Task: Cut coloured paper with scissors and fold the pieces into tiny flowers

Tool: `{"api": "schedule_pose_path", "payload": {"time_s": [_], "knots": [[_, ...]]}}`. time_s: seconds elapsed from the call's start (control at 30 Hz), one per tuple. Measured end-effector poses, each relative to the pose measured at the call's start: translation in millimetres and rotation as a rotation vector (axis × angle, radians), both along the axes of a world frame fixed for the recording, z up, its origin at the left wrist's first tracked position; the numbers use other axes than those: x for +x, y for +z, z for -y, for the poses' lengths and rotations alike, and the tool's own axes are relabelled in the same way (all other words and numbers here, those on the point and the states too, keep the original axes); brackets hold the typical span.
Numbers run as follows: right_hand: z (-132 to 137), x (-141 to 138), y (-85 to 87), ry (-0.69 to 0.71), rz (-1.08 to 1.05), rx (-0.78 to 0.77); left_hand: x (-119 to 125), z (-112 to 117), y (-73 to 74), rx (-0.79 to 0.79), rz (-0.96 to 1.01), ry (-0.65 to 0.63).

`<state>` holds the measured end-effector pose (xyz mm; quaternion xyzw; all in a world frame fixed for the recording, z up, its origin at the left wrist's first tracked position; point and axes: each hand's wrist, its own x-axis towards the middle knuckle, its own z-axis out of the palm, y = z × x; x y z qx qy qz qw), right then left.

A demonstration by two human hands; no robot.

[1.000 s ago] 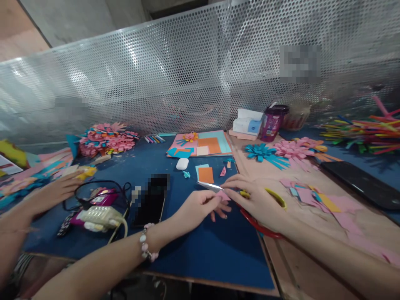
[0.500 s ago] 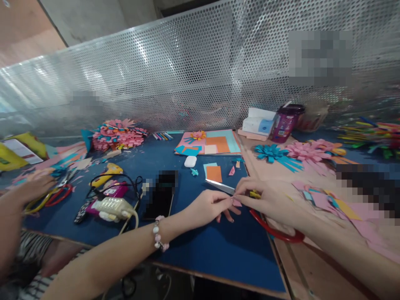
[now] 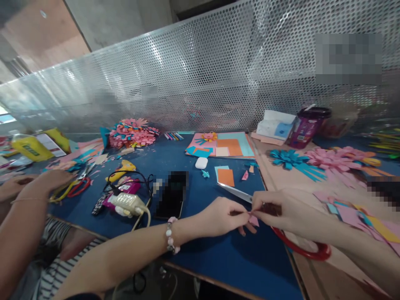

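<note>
left hand (image 3: 220, 217) and right hand (image 3: 283, 210), fingertips together pinching pink paper scrap (image 3: 253, 220) above blue mat (image 3: 218, 258) | scissors (image 3: 236, 193) blade just behind right hand | tissue box (image 3: 276, 125), white tissue protruding | purple lidded cup (image 3: 308, 127), contents hidden

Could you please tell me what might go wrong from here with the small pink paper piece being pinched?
1. The scissors jut their bare blade out close beside the left hand; a slip could nick a finger.
2. The pink paper scrap, pinched between the left hand and the right hand, is tiny and might tear or drop.
</note>
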<state>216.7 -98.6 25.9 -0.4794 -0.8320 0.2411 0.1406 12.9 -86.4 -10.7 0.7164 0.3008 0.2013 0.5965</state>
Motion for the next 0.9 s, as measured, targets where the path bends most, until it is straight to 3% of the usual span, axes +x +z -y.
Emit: {"api": "schedule_pose_path", "payload": {"time_s": [0.17, 0.4, 0.5, 0.7, 0.9], "knots": [[2, -8, -3.7, -0.002, -0.034, 0.113, 2, 0, 3.7, -0.010, -0.024, 0.035], [1, -15, -34.4, 0.039, -0.010, 0.503, 5, -7, 3.5, -0.070, -0.024, 0.103], [1, -14, -36.1, 0.029, -0.111, 0.456, 5, -7, 3.5, -0.055, 0.004, 0.107], [-3, -11, -19.3, -0.034, -0.157, 0.200, 3, -6, 7.5, -0.076, 0.021, 0.068], [-3, -11, -16.7, -0.021, -0.135, 0.251, 3, -7, 7.2, -0.135, 0.040, 0.061]]}}
